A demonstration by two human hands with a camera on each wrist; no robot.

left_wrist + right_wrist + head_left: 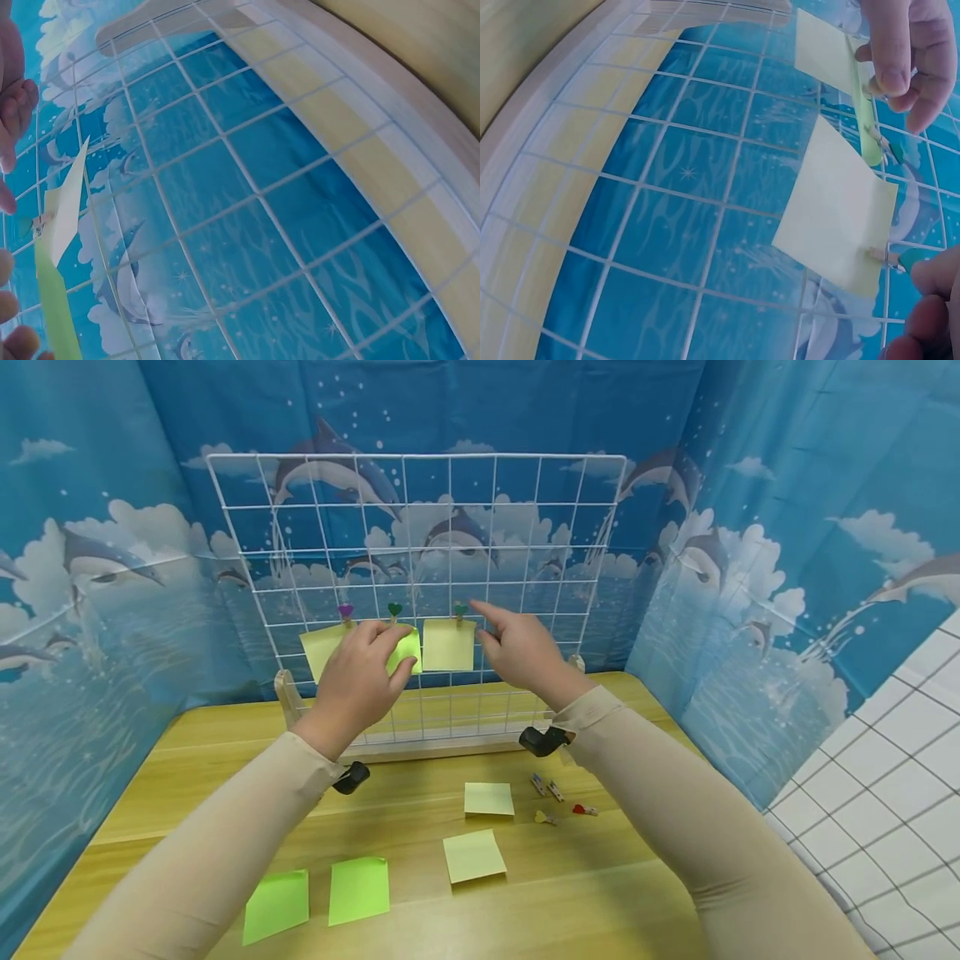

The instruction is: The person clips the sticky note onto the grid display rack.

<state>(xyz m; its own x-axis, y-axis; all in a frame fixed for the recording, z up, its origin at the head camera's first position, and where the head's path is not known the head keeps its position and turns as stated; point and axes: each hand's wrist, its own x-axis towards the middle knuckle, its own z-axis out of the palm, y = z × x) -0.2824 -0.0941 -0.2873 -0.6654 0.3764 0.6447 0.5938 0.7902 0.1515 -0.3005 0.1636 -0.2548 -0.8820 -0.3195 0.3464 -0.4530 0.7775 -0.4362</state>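
Observation:
A white wire grid (pixel 517 547) stands upright, with several sticky notes clipped in a row. My left hand (pixel 363 670) is in front of the bright green note (pixel 406 648), which hangs from a green heart clothespin (pixel 394 610); its thumb and fingers are apart. On its left hangs a pale yellow note (pixel 318 646) under a purple heart clothespin (pixel 346 611). My right hand (pixel 523 650) points its index finger beside another green heart clothespin (pixel 461 610), which holds a pale yellow note (pixel 836 214). In the right wrist view its fingertip is close to that clothespin; contact is unclear.
Two green notes (pixel 359 891) and two pale yellow notes (pixel 475 856) lie on the wooden table (pixel 420 935). Several loose clothespins, including a red heart one (pixel 584 810), lie right of them. A dolphin-print curtain (pixel 517 410) hangs behind the grid.

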